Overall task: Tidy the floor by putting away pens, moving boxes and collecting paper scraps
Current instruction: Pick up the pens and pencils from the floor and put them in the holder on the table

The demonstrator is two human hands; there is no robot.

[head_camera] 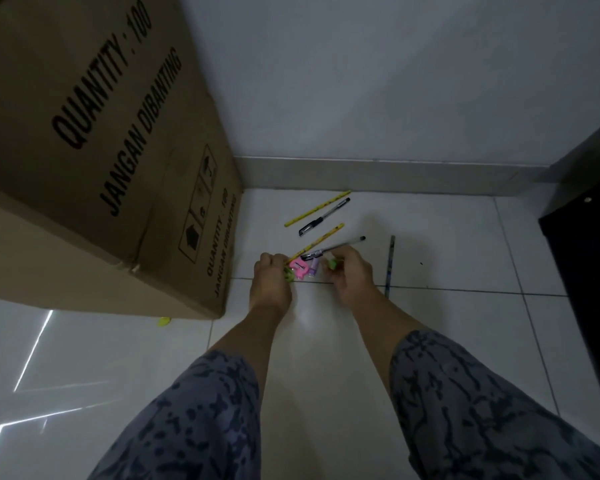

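Both my hands are down on the white tiled floor near the wall. My left hand (271,275) is closed on a small green item, its fingers beside a pink sharpener (298,268) and a purple piece (314,268). My right hand (349,271) is curled around another small green item (334,264). Just beyond my fingers lie a yellow pencil (321,239) and a black pen (340,246). Farther back sit a second yellow pencil (317,208) and a second black pen (324,217). A dark blue pencil (390,266) lies to the right.
A large brown cardboard box (94,150) printed "QUANTITY : 100" stands at the left, close to my left hand. A yellow-green scrap (164,321) peeks from under its near edge. A black cabinet (589,254) fills the right side. The wall and skirting (378,174) run behind the pens.
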